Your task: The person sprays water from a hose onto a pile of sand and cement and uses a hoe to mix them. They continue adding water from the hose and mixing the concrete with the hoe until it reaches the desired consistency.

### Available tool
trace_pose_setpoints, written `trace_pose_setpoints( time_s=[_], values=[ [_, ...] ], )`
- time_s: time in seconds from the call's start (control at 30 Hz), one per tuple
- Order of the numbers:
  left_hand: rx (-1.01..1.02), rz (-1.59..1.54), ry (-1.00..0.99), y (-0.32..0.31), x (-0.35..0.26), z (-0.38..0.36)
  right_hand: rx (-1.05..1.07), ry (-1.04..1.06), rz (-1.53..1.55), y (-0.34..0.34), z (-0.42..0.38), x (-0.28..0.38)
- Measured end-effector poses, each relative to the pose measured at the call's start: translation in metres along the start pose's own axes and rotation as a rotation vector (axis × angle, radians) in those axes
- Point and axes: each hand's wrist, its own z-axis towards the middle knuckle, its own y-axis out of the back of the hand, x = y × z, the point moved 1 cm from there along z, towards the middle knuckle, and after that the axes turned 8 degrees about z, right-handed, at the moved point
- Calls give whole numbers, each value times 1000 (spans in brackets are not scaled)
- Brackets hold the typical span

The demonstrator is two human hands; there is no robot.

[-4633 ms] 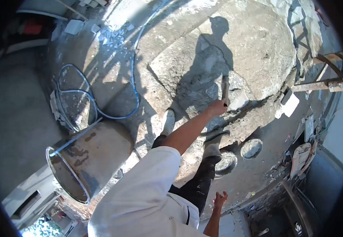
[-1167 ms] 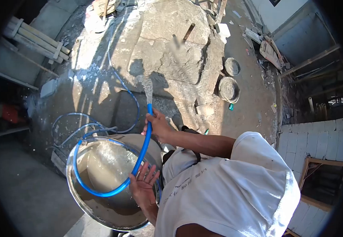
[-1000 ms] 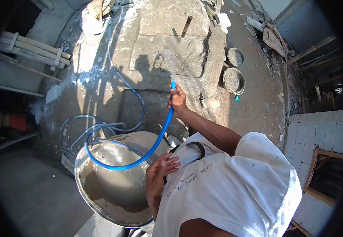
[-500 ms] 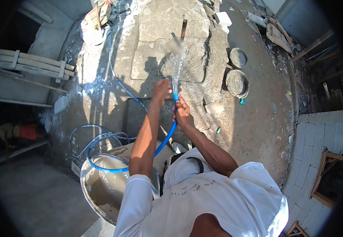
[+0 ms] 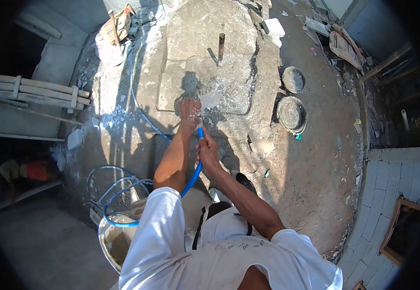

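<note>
My right hand [image 5: 208,149] is wrapped round a blue hose [image 5: 192,181] just below its open end. Water leaves the hose and breaks into a spray around my left hand [image 5: 189,111]. That hand is stretched out in the flow just past the hose end, its fingers extended and holding nothing. Beyond both hands lies a wet concrete slab [image 5: 181,77], with a rusty brown rod [image 5: 221,43] sticking up from it. The hose runs back under my left arm, and loops of it hang over a round tub [image 5: 104,241] at my left.
Two buckets of grey mix [image 5: 292,115] stand right of the slab. A sack [image 5: 114,36] and a white block [image 5: 273,27] lie farther off. Bamboo poles [image 5: 41,89] are at the left. Another person in red [image 5: 36,170] bends in the shade at far left.
Both hands and the hose end have shifted left. My left hand, earlier beside the jet, is now in it, and the water scatters sideways instead of shooting straight ahead.
</note>
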Motion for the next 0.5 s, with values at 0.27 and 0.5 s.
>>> trace_pose_setpoints(
  time_s=[0.27,0.5],
  values=[
    [449,61,181,24,70,18,282,-12,-204,-44,-20,23],
    [-239,1277,-114,-141,61,65,338,-40,-152,-50,-20,52]
  ],
)
